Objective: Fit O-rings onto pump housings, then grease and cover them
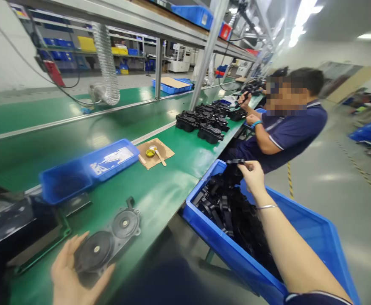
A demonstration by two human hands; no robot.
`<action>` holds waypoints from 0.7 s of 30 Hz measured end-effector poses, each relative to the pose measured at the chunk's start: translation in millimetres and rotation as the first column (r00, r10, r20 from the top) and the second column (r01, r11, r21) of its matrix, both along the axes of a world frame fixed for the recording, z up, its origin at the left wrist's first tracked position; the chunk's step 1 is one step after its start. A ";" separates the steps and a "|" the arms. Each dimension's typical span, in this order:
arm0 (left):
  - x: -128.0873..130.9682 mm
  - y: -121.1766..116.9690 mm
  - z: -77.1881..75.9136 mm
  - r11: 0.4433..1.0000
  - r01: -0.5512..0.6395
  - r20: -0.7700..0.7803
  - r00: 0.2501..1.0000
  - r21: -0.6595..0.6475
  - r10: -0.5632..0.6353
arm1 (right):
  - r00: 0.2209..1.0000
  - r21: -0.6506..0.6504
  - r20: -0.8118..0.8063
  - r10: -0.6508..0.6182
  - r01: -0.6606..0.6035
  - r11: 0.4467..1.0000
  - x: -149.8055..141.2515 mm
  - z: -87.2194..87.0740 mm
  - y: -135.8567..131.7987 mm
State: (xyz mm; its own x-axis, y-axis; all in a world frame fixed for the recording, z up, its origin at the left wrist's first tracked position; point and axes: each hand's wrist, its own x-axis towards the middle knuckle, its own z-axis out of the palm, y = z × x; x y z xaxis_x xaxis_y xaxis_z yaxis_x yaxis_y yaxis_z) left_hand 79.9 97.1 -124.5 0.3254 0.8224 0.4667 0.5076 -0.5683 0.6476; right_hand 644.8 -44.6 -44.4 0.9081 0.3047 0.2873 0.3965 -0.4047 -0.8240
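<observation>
My left hand [69,275] holds a black plastic part with two round discs [109,241] at the near edge of the green bench [160,190]. My right hand [252,176] reaches out over a large blue bin [315,237] full of black plastic pieces [230,212]. Its fingers pinch a thin black piece [235,161] lifted above the pile. A thin bracelet sits on that wrist.
A blue tray [86,169] lies on the bench, beside it a brown sheet with a small yellow cup and a spoon [155,153]. Black housings [204,120] are stacked farther along. A seated co-worker in a dark shirt [283,127] works there. A black fixture [10,228] stands at left.
</observation>
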 end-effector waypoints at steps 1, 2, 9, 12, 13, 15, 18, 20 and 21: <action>0.1 -0.7 2.9 1.000 -0.025 -0.008 1.000 -0.006 0.025 | 0.999 0.065 -0.032 0.044 -0.042 0.997 -5.4 7.4 9.8; 0.6 -1.7 5.8 0.999 -0.045 -0.022 0.999 -0.012 0.045 | 0.991 0.119 -0.076 0.106 -0.096 0.988 -12.3 13.8 21.1; 5.5 -12.4 18.5 0.998 -0.051 -0.048 0.998 -0.029 0.049 | 0.688 0.261 -0.438 0.579 -0.518 0.814 -91.2 28.4 107.6; 3.4 -15.1 22.7 0.998 -0.053 -0.063 0.997 -0.034 0.051 | 0.570 0.262 -0.480 0.667 -0.632 0.729 -122.6 28.0 135.5; 1.7 -16.0 24.3 0.998 -0.054 -0.069 0.996 -0.040 0.051 | 0.556 0.256 -0.471 0.685 -0.657 0.709 -131.3 27.1 143.0; -2.6 -18.3 27.4 0.997 -0.053 -0.083 0.995 -0.065 0.047 | 0.573 0.237 -0.417 0.705 -0.681 0.693 -147.2 23.2 154.9; -8.5 -22.4 29.9 0.992 -0.041 -0.089 0.996 -0.117 0.031 | 0.694 0.202 -0.227 0.684 -0.653 0.730 -172.3 11.9 161.9; -10.2 -24.1 29.7 0.989 -0.036 -0.079 0.997 -0.140 0.025 | 0.751 0.188 -0.060 0.657 -0.638 0.747 -191.2 2.9 158.3; -10.2 -24.4 29.2 0.989 -0.037 -0.073 0.997 -0.145 0.027 | 0.757 0.179 0.017 0.654 -0.645 0.742 -200.6 -1.1 154.6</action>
State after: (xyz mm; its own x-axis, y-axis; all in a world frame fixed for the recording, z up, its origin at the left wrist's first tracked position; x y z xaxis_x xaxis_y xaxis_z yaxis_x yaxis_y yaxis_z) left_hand 69.7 72.7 -95.3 0.3257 0.8904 0.3179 0.5712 -0.4533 0.6843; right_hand 444.2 110.0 -45.5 0.5204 0.7777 0.3527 0.4751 0.0795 -0.8763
